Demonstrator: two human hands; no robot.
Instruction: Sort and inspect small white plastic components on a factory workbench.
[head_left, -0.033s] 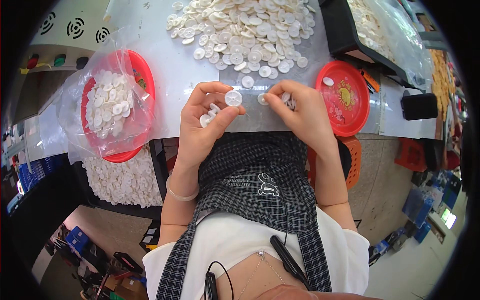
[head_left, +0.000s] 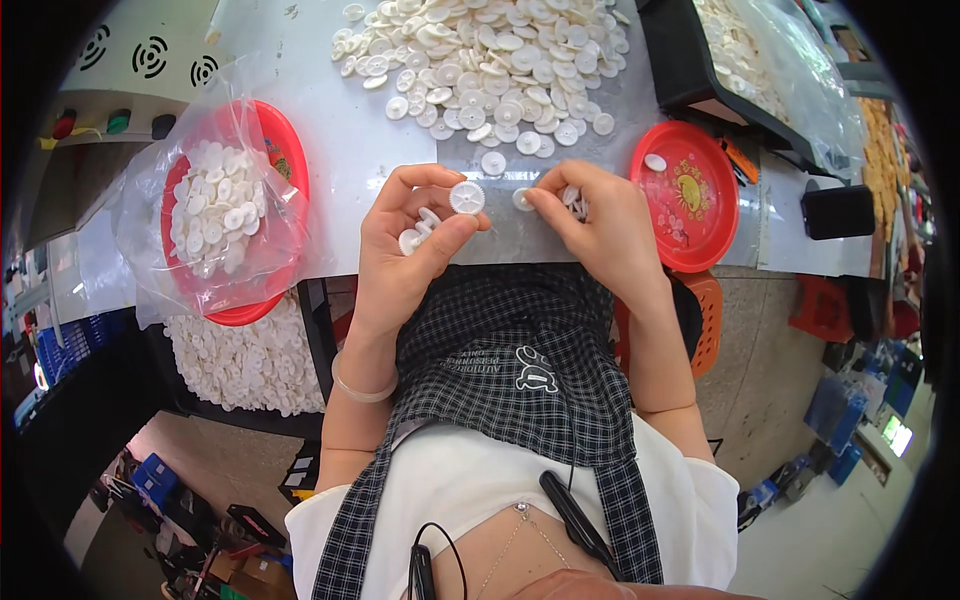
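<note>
Between the thumb and fingertips of my left hand [head_left: 392, 250] a white plastic gear [head_left: 466, 198] is pinched, its spoked face turned up. More small white gears [head_left: 410, 240] are tucked in that palm. My right hand [head_left: 610, 225] grips another white gear [head_left: 522, 199] at its fingertips, and several further gears [head_left: 572, 197] sit within its curled fingers. The hands are apart, just above the table's near edge. A single gear [head_left: 493, 163] lies on the table beyond them, at the front of a large heap of white gears [head_left: 500, 60].
On the left, a clear bag of white gears [head_left: 215, 205] rests in a red basin [head_left: 292, 150], above a black bin of white parts [head_left: 245, 355]. To the right are a red plate [head_left: 720, 215] holding one gear, a black tray [head_left: 690, 75] and a black phone [head_left: 838, 213].
</note>
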